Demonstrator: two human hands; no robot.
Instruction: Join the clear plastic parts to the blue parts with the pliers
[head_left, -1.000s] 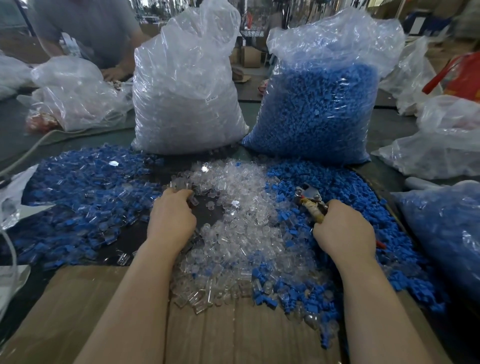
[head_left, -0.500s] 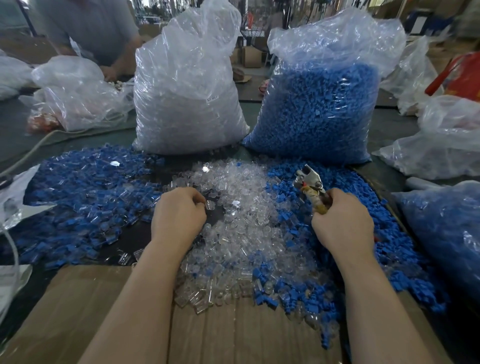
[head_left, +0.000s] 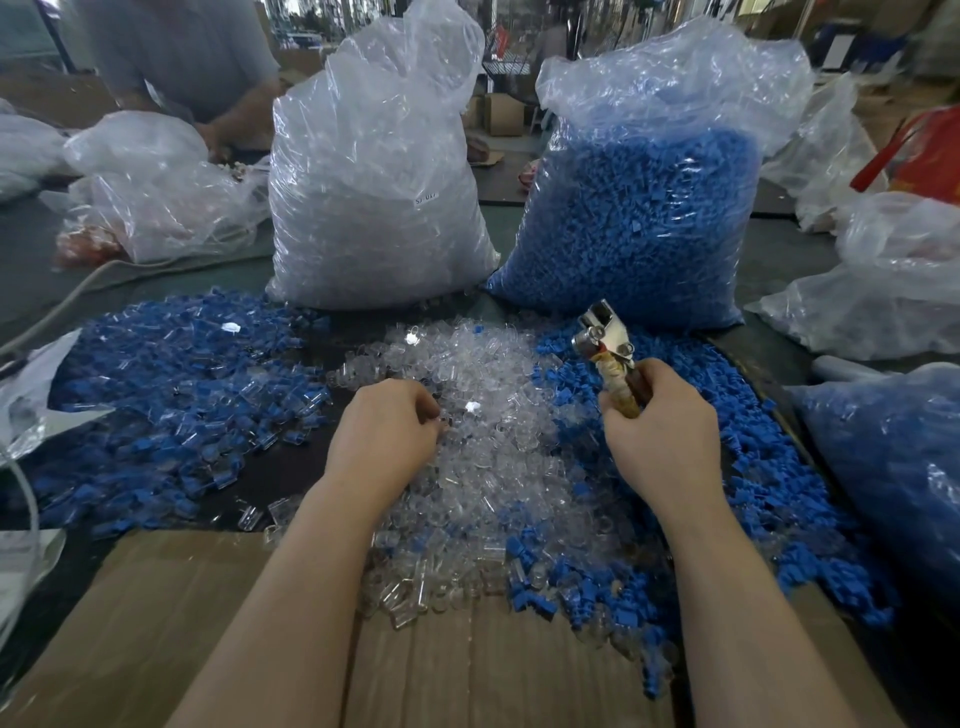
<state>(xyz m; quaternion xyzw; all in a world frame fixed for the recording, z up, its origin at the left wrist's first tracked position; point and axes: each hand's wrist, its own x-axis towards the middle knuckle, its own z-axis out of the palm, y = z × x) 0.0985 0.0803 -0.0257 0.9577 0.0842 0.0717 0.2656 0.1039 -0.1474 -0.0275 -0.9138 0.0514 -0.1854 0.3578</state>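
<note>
Head view, 1 item/line:
- Right hand (head_left: 667, 441), ctr-right: grip clenched round pliers (head_left: 608, 345) handles, head raised, tilted up-left.
- Left hand (head_left: 384, 434), ctr: fingers curled into clear parts (head_left: 493, 415) pile; pinch contents cannot tell.
- Blue parts (head_left: 769, 467): loose heap, right, on bench (head_left: 31, 291).

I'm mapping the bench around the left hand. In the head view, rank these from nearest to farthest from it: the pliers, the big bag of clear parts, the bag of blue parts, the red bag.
1. pliers, just to its right, gripped by the right hand
2. bag of clear parts, straight behind the left hand
3. bag of blue parts, behind and right
4. red bag, far right edge
</note>
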